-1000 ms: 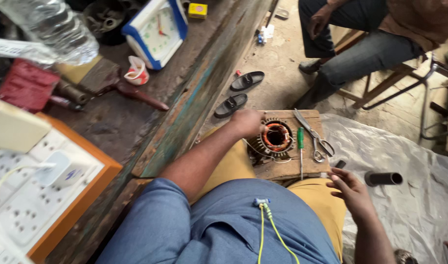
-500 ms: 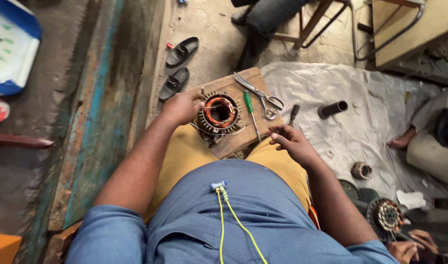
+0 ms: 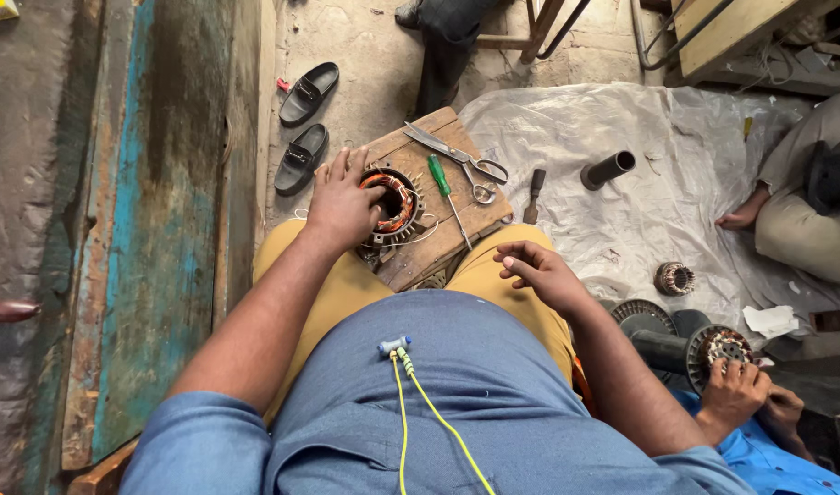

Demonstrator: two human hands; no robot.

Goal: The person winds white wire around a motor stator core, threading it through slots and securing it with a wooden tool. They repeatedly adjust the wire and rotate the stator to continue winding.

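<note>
Where sheeting (image 3: 622, 137) spreads, bare concrete floor (image 3: 365, 46)

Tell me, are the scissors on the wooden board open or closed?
Closed: the scissors lie flat on the wooden board, blades together in one point, beside the green screwdriver.

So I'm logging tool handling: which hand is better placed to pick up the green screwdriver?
Right hand, probably: empty and hovering near the green screwdriver. Left hand rests on the stator.
</note>
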